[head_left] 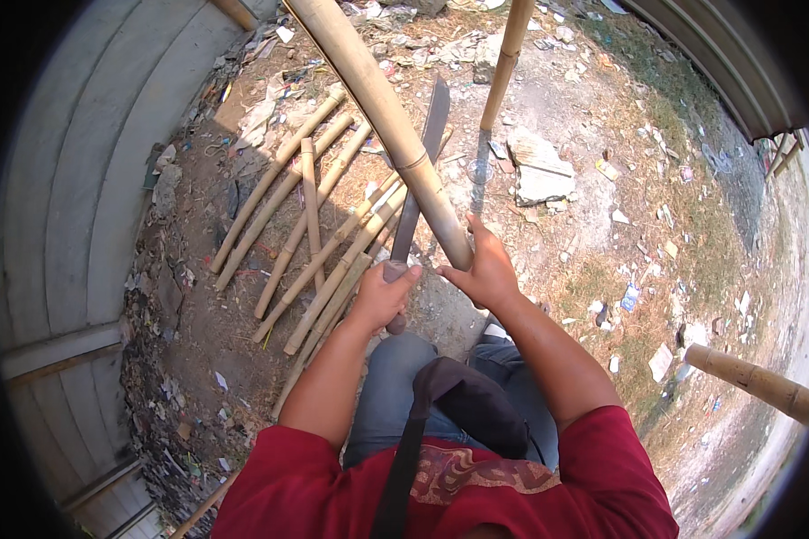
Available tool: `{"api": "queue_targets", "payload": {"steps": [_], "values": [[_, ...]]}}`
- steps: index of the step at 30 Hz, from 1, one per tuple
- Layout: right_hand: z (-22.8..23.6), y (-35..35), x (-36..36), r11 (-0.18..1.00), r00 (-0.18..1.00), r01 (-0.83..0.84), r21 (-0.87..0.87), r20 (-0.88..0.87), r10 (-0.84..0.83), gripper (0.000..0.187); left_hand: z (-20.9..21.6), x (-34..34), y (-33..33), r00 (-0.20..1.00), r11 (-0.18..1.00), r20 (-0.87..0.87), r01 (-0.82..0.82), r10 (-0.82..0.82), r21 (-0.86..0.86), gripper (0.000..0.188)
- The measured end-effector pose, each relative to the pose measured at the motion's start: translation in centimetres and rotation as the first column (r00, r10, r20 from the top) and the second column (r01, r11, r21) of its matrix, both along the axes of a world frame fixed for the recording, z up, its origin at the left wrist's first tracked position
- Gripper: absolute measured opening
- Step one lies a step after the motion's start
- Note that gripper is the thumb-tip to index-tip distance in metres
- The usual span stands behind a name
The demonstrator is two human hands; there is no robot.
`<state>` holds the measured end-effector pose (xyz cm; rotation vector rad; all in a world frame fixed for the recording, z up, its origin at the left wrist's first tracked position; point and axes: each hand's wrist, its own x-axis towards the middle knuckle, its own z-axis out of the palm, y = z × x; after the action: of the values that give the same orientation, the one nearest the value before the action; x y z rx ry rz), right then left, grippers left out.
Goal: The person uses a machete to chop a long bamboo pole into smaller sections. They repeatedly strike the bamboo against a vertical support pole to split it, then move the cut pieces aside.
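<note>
Nearest the body, a dark shoulder bag (476, 409) hangs over the red shirt and grey trousers. Just beyond it the left hand (382, 296) is wrapped shut around the handle of a long machete (420, 175), whose dark blade runs up and away alongside the big bamboo pole (382, 112). The right hand (485, 269) clasps the lower end of that pole, fingers curled about it from the right, so the pole slants up and to the left out of the top of the view, held off the ground. By the look of it, the step in hand is lining the blade up against the pole for trimming or splitting; a cut would call for a firm hold on the pole and the blade kept clear of the right-hand fingers. Left of the pole, a row of cut bamboo lengths (310, 220) lies on the dirt. Right of it a thinner bamboo stick (505, 58) stands, with a pale flat stone (539, 171) beyond and a corrugated wall (72, 207) far left.
</note>
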<state>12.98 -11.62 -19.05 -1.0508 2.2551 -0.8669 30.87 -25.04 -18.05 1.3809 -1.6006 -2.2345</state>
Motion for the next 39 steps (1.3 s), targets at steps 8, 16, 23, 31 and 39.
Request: {"api": "queue_targets", "payload": {"steps": [8, 16, 23, 31, 39], "values": [[10.6, 0.8, 6.8, 0.965, 0.989, -0.127, 0.231, 0.110, 0.104, 0.083, 12.0, 8.0, 1.4, 0.993, 0.989, 0.067, 0.090, -0.098, 0.115, 0.033], [12.8, -1.1, 8.4, 0.924, 0.959, -0.276, 0.264, 0.145, 0.245, 0.086, 16.9, 16.5, 0.0, 0.986, 0.993, 0.162, 0.012, -0.031, 0.115, 0.037], [5.5, -1.1, 7.5, 0.964, 0.942, -0.255, 0.079, 0.244, 0.230, 0.094, 15.4, 21.9, 0.2, 0.923, 0.967, 0.290, -0.251, 0.254, -0.049, 0.036], [-4.4, 3.3, 4.2, 0.813, 0.908, -0.398, 0.426, 0.313, 0.280, 0.069, 12.2, 28.6, 2.2, 0.764, 0.855, 0.387, -0.484, 0.516, -0.185, 0.031], [-8.2, -1.1, 6.1, 0.690, 0.845, -0.535, 0.487, 0.317, 0.431, 0.060, 9.6, 33.7, 1.6, 0.671, 0.777, 0.406, -0.597, 0.620, -0.201, 0.029]]}}
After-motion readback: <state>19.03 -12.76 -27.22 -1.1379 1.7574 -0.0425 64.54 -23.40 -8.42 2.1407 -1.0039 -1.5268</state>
